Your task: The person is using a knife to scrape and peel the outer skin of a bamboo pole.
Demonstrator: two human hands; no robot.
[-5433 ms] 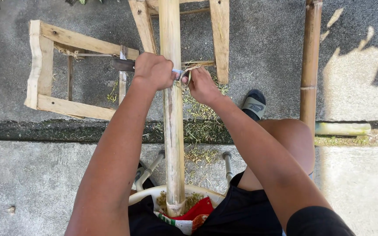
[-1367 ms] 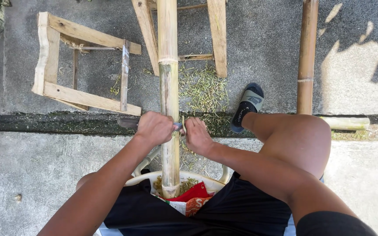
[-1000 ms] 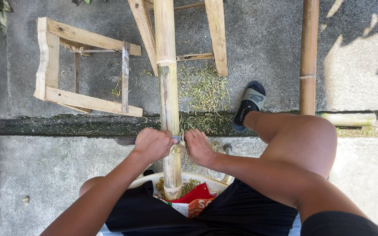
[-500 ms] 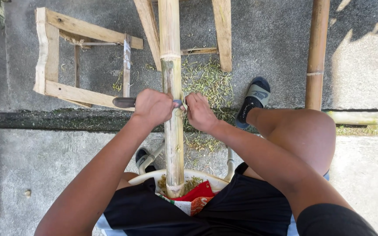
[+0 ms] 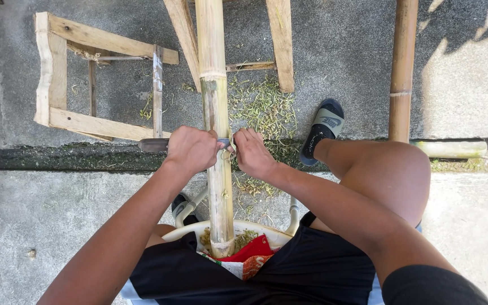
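Since half a second ago both hands sit slightly farther up the bamboo pole (image 5: 217,113), and the sandalled foot (image 5: 322,129) now shows more fully. Left hand (image 5: 192,149) – grip clenched around a knife handle; the dark blade (image 5: 152,145) pokes out to its left, lying crosswise against the pole. Right hand (image 5: 253,152) – fingers curled on the pole's right side, just beside the left hand; cannot tell whether it pinches the blade tip. Pole runs upright through frame centre, its lower end resting on a red cloth (image 5: 249,251) at the white chair rim (image 5: 187,229) between the person's legs. Green shavings (image 5: 264,104) scattered on the concrete floor (image 5: 340,51) beyond the hands. Wooden frame (image 5: 57,73) lies left; a second bamboo pole (image 5: 402,68) stands right.
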